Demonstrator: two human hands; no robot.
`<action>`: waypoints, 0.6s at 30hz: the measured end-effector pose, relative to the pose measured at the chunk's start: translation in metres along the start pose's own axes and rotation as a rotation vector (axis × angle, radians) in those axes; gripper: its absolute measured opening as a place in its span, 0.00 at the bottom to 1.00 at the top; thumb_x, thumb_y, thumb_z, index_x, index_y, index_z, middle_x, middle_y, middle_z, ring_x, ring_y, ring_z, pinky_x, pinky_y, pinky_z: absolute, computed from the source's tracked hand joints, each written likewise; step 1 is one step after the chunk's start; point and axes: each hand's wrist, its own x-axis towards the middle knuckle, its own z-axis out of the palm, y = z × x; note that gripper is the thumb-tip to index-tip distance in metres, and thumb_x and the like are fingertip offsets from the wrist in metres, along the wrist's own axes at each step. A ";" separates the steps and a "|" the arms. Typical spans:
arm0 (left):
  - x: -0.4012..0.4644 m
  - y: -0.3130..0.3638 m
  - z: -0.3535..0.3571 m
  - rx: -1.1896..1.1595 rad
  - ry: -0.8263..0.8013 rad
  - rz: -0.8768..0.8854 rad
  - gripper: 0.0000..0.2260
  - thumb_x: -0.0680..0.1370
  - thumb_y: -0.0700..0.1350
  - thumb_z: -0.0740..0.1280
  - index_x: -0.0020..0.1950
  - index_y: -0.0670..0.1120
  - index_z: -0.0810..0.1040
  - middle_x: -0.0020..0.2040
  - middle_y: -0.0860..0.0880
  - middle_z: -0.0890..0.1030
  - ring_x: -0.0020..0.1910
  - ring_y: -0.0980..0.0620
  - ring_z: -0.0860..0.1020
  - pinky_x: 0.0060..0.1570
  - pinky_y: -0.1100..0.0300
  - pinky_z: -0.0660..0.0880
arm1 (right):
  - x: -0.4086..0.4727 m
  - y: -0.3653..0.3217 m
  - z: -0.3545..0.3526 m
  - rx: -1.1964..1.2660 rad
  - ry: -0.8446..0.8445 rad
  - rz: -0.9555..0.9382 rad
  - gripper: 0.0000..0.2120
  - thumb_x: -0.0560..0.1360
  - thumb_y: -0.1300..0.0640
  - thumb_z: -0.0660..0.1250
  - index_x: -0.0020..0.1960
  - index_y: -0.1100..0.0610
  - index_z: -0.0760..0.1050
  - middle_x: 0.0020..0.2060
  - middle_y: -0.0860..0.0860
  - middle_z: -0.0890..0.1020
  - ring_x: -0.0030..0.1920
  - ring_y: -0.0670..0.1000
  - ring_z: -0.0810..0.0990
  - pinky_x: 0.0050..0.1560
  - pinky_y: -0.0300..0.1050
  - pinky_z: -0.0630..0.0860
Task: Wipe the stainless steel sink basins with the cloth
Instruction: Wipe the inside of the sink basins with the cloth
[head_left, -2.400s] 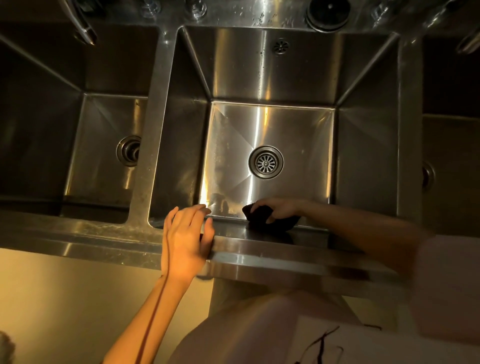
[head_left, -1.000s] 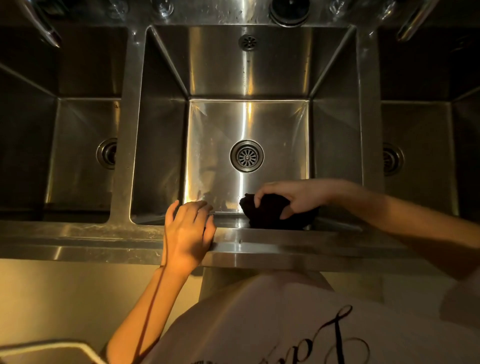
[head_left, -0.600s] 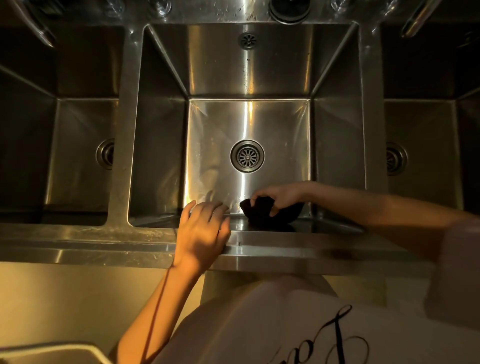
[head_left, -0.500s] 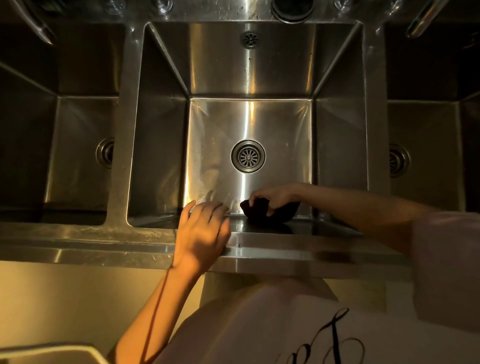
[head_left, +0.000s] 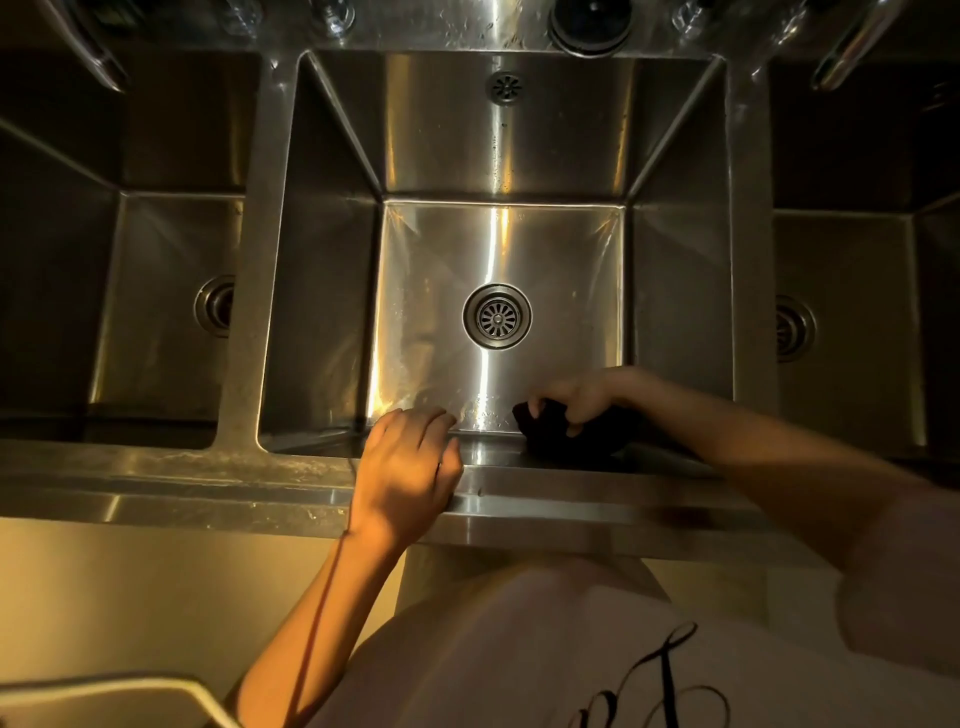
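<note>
A three-basin stainless steel sink fills the view; the middle basin (head_left: 675, 291) lies straight ahead with a round drain (head_left: 497, 316) in its floor. My right hand (head_left: 579, 396) reaches down inside it and grips a dark cloth (head_left: 550, 434) against the near wall, low by the floor's front edge. My left hand (head_left: 408, 470) rests on the sink's front rim (head_left: 156, 483), fingers bent over the inner edge, holding nothing.
The left basin (head_left: 156, 291) and right basin (head_left: 852, 291) flank the middle one, each with its own drain. Faucet spouts (head_left: 852, 47) hang over the back ledge. A white container edge (head_left: 130, 691) shows at bottom left.
My right hand dropped lower with the cloth against the near wall and slid slightly right. My left hand shifted a little right along the rim.
</note>
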 end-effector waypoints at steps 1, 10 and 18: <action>0.000 0.001 -0.001 0.002 -0.020 -0.014 0.14 0.78 0.46 0.59 0.52 0.40 0.81 0.50 0.44 0.82 0.48 0.43 0.79 0.54 0.52 0.70 | -0.014 -0.002 -0.001 0.004 0.012 -0.021 0.25 0.69 0.69 0.68 0.57 0.46 0.67 0.58 0.51 0.70 0.60 0.58 0.72 0.58 0.57 0.75; 0.001 0.004 -0.004 -0.031 -0.074 -0.031 0.14 0.78 0.47 0.58 0.52 0.41 0.80 0.49 0.45 0.81 0.47 0.44 0.79 0.53 0.54 0.68 | -0.117 -0.025 -0.015 0.051 0.036 -0.145 0.27 0.69 0.65 0.70 0.55 0.37 0.66 0.58 0.47 0.72 0.57 0.52 0.72 0.56 0.53 0.75; 0.001 0.004 -0.004 -0.011 -0.029 -0.028 0.13 0.78 0.47 0.59 0.49 0.42 0.81 0.47 0.46 0.82 0.46 0.45 0.78 0.55 0.52 0.68 | -0.019 -0.011 -0.009 -0.057 -0.040 0.021 0.24 0.68 0.72 0.63 0.55 0.47 0.67 0.54 0.52 0.70 0.55 0.56 0.72 0.50 0.52 0.75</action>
